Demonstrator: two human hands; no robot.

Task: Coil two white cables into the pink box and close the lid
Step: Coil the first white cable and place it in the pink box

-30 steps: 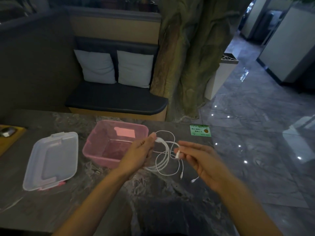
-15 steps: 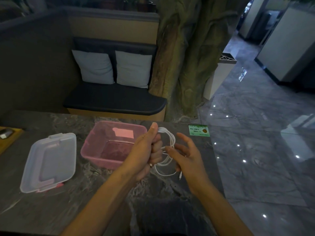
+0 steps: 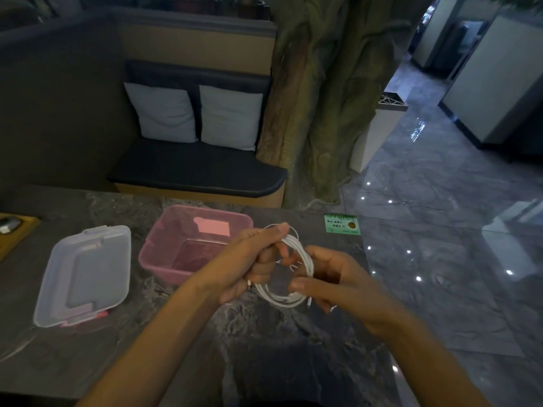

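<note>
A white cable (image 3: 296,295) hangs in a tight coil of several loops just above the dark marble table, right of the pink box. My left hand (image 3: 249,265) is fisted around the coil's left side, thumb up. My right hand (image 3: 332,277) pinches the coil's right side between thumb and fingers. I cannot tell whether the coil is one cable or two. The pink box (image 3: 164,262) stands open left of my hands; nothing shows inside it. Its clear lid (image 3: 85,274) lies flat on the table further left.
A green sticker (image 3: 342,224) sits at the table's far right corner, where the table edge (image 3: 379,318) drops to a glossy floor. A yellow-edged tray (image 3: 17,233) lies at the far left. A bench with two cushions (image 3: 194,116) stands behind the table.
The loose, spread loops have been gathered into a tight coil. My left hand closed into a fist around it, and my right hand moved in from the right and took the coil's right side.
</note>
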